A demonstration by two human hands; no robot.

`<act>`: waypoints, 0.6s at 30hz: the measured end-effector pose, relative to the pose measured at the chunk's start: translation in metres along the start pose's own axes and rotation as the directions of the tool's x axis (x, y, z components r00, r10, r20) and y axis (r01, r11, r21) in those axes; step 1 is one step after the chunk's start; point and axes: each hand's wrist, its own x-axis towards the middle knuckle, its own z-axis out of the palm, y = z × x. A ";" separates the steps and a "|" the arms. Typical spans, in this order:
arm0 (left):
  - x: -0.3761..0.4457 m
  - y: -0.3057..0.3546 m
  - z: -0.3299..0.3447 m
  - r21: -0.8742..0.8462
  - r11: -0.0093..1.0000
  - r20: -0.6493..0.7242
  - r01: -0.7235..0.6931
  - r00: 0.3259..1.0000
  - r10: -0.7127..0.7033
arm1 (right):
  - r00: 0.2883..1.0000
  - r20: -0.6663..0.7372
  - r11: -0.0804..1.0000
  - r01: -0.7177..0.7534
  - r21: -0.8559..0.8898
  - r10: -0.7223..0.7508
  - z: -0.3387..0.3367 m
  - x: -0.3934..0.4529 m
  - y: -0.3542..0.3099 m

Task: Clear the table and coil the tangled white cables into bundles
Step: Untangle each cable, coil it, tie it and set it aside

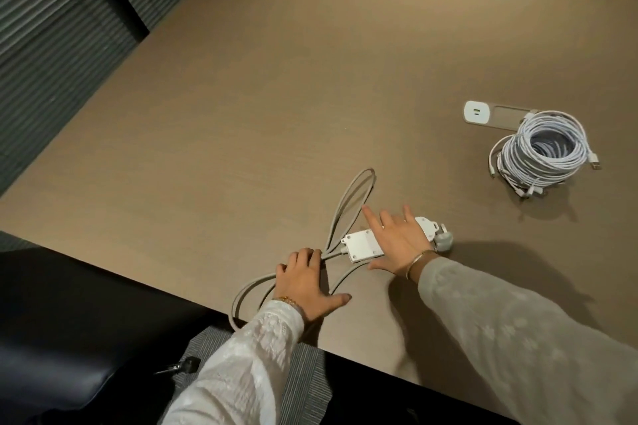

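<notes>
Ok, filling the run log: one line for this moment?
left hand on grey cord | right hand flat on power strip | white cable bundle coiled, far right
</notes>
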 end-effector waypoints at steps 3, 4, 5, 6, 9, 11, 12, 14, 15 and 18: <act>0.000 0.006 0.010 0.067 0.998 -0.057 0.010 0.998 -0.006 | 0.999 -0.041 1.000 0.022 -0.001 -0.022 -0.001 -0.003 -0.001; 0.002 0.008 0.011 0.063 0.998 -0.068 0.002 0.998 0.003 | 0.996 -0.063 0.998 0.057 -0.016 -0.057 -0.001 -0.002 -0.001; 0.003 0.010 0.011 0.062 0.998 -0.069 -0.020 0.997 0.024 | 0.989 -0.092 0.992 0.113 -0.053 -0.118 -0.001 0.000 -0.001; 0.005 0.014 0.011 0.074 0.996 -0.069 -0.053 0.996 0.058 | 0.974 -0.105 0.975 0.190 -0.111 -0.202 -0.001 0.005 -0.002; 0.009 0.027 0.011 0.126 0.980 -0.076 -0.157 0.983 0.167 | 0.911 0.061 0.865 0.408 -0.291 -0.408 -0.002 0.020 -0.010; 0.010 0.030 0.012 0.158 0.970 -0.074 -0.185 0.977 0.199 | 0.900 0.135 0.853 0.435 -0.289 -0.414 -0.005 0.024 -0.009; 0.009 0.027 0.012 0.172 0.968 -0.075 -0.183 0.977 0.198 | 0.909 0.127 0.875 0.417 -0.246 -0.397 -0.005 0.023 -0.005; 0.008 0.017 0.011 0.186 0.971 -0.087 -0.153 0.981 0.171 | 0.932 0.099 0.924 0.359 -0.131 -0.348 -0.002 0.016 0.010; 0.007 0.010 0.010 0.194 0.972 -0.100 -0.134 0.983 0.156 | 0.945 0.094 0.945 0.319 -0.070 -0.312 0.001 0.009 0.021; 0.009 -0.012 0.010 0.245 0.963 -0.170 -0.110 0.973 0.154 | 0.981 0.045 0.976 0.185 0.114 -0.191 0.020 -0.015 0.051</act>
